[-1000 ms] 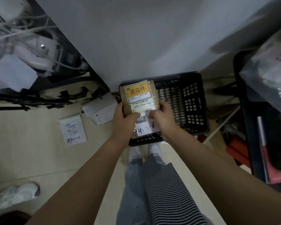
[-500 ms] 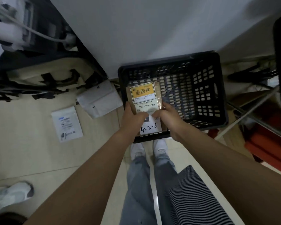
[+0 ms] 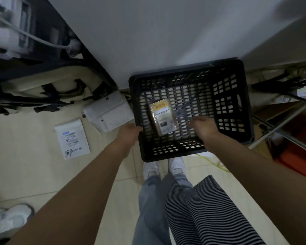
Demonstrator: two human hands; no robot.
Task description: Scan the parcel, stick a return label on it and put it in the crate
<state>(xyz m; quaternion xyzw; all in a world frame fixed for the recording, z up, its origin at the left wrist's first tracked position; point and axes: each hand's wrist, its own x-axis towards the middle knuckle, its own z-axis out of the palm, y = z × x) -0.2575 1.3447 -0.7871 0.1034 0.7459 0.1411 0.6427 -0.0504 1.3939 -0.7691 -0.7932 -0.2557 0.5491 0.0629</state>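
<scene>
Hands: my left hand (image 3: 129,133) and right hand (image 3: 203,129), both now empty, fingers loose, at frame centre. Parcel (image 3: 162,118), return label (image 3: 160,107) attached, just released, lying inside the crate (image 3: 233,103) beyond. Task appears complete.

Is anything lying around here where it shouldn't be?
Yes. Two white mailer bags lie loose on the floor left of the black crate: a padded one against its left wall and a smaller labelled one further left. The brown parcel with its yellow return label sits inside, slightly askew.
</scene>
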